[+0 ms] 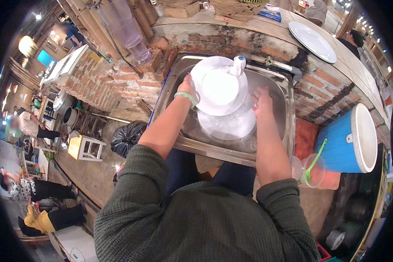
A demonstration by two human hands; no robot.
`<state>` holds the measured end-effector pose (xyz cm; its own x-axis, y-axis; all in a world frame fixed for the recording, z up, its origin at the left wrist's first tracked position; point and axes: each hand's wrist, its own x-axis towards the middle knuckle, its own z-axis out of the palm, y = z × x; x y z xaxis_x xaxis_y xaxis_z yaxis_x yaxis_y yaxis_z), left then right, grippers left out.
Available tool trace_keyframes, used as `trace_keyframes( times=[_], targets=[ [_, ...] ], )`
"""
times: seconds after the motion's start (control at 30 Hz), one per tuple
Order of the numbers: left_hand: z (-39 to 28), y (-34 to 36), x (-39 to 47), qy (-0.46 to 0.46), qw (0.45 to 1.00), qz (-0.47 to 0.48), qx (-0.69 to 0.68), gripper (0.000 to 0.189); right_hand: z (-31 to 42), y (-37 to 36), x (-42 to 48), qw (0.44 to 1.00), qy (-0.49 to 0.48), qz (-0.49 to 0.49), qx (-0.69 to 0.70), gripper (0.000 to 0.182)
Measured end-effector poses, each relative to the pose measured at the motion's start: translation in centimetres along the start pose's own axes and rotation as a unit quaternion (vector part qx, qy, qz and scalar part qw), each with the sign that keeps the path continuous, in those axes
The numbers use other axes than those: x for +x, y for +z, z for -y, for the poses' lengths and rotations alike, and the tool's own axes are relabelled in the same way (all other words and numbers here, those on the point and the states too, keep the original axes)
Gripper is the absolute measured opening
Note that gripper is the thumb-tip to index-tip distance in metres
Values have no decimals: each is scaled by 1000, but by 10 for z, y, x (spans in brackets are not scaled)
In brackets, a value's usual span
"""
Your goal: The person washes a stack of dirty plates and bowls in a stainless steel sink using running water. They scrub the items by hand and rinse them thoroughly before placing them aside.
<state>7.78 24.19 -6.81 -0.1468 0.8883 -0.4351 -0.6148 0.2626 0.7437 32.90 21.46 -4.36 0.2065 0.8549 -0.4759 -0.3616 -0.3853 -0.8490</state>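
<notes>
A white plate [220,86] is tilted under the faucet [239,65] in a stainless steel sink [216,149]. My left hand [187,87], with a pale green bangle at the wrist, grips the plate's left rim. Just right of that plate, my right hand [262,101] has its fingers spread and appears to hold nothing; whether a fingertip touches the rim I cannot tell. Lower in the basin lies another white plate [227,126], partly covered by the first, with water splashing over it.
On the tiled ledge rests a white oval plate [312,42]. Stacked clear cups [139,49] stand at the brick corner. Right of the sink are a blue bin [339,140] and a clear container [314,170] with a green spoon. A black garbage bag [127,137] sits left. Several people are farther left.
</notes>
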Motion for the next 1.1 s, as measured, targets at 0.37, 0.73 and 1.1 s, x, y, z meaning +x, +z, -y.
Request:
trace_keyframes(
  times=[0.37, 0.73, 1.1],
  targets=[
    [21, 8, -5, -55, 993, 62, -83, 49, -3, 5, -1, 1000, 0, 13, 8, 43],
    [43, 13, 15, -126, 979, 120, 106, 51, 14, -36, 4, 996, -82, 43, -14, 37],
    [39, 3, -23, 2, 562, 44, 826, 71, 157, -8, -130, 697, -463, -82, -542, 27]
  ],
)
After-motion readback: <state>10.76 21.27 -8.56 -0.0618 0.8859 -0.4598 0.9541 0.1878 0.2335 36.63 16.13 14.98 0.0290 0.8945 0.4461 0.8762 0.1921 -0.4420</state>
